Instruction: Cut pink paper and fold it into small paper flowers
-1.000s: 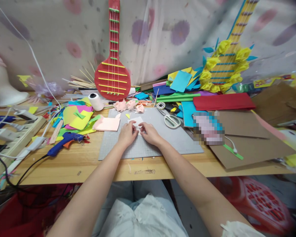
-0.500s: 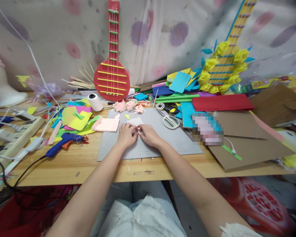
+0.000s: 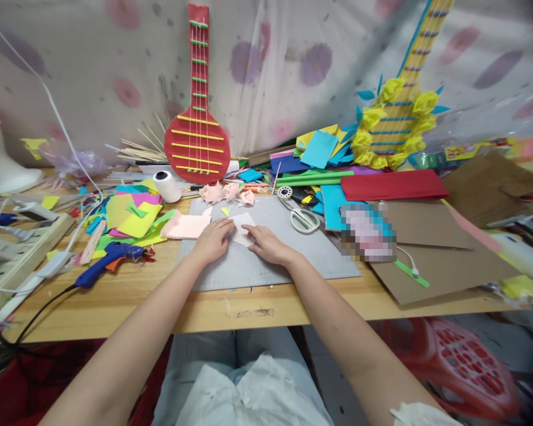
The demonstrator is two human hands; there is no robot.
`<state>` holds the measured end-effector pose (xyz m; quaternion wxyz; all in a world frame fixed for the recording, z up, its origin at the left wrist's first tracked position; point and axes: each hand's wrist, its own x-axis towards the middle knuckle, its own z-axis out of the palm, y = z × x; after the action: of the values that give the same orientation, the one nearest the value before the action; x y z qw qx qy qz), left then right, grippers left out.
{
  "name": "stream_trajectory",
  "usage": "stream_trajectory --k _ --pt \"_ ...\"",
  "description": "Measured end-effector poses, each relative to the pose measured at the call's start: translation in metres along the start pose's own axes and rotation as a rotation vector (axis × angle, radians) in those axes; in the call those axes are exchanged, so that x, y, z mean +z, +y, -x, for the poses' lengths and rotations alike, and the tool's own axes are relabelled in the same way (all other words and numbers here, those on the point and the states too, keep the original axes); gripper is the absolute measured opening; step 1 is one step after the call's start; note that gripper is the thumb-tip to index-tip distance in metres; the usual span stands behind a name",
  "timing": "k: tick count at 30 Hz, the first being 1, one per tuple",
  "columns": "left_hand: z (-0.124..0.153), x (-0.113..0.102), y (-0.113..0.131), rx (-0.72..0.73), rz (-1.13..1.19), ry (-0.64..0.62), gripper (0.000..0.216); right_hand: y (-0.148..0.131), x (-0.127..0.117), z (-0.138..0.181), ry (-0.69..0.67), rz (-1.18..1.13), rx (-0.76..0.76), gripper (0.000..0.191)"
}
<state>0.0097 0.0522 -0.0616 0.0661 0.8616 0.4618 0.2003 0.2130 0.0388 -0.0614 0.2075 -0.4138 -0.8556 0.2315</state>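
A small white sheet of paper point(image 3: 241, 229) lies on the grey cutting mat point(image 3: 231, 273) in front of me. My left hand point(image 3: 214, 240) rests at the sheet's left edge with its fingers stretched out. On the other side, my right hand point(image 3: 270, 244) reaches over the right edge, index finger extended onto the paper and the fingers apart. Neither hand grips anything. Left of the sheet is a pale pink stack of paper point(image 3: 186, 226). Crumpled pink paper flowers point(image 3: 222, 192) sit at the mat's back edge, and scissors point(image 3: 302, 219) lie to the right.
A blue glue gun point(image 3: 109, 258) with its cord lies on the left, near a power strip point(image 3: 22, 254). Coloured paper scraps point(image 3: 135, 216) and a thread spool point(image 3: 167, 187) are behind it. A red paper instrument point(image 3: 197, 145) stands at the back; brown cardboard point(image 3: 430, 254) lies right.
The hands were together with fingertips pinched at the paper's near edge. Now they have moved apart, fingers extended, and more of the white sheet shows. The view has shifted slightly.
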Motion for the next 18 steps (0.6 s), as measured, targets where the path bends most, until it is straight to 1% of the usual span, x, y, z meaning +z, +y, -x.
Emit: stream_trajectory --k 3,6,10,12,14,16,18 --pt "-0.004 -0.008 -0.011 0.084 -0.021 -0.092 0.047 0.001 -0.002 0.001 0.045 -0.073 0.006 0.066" --pt "-0.009 -0.013 -0.015 0.12 -0.065 -0.117 0.035 -0.005 -0.004 0.003 0.088 -0.01 -0.022 0.063" --pt "-0.009 -0.014 -0.011 0.151 -0.181 -0.067 0.025 -0.015 -0.003 0.002 0.119 0.204 -0.067 0.054" --pt "-0.006 -0.014 -0.006 0.15 -0.277 -0.043 0.024 -0.016 -0.001 0.0 0.14 0.282 -0.063 0.051" --pt "-0.001 -0.015 -0.002 0.126 -0.344 -0.011 0.025 -0.015 0.001 -0.001 0.168 0.312 -0.057 0.05" --pt "0.002 -0.017 0.001 0.099 -0.324 0.02 0.025 -0.014 0.002 -0.001 0.206 0.295 -0.046 0.049" --pt "0.004 -0.021 0.004 0.096 -0.23 0.014 0.031 -0.012 0.002 -0.001 0.267 0.24 -0.033 0.046"
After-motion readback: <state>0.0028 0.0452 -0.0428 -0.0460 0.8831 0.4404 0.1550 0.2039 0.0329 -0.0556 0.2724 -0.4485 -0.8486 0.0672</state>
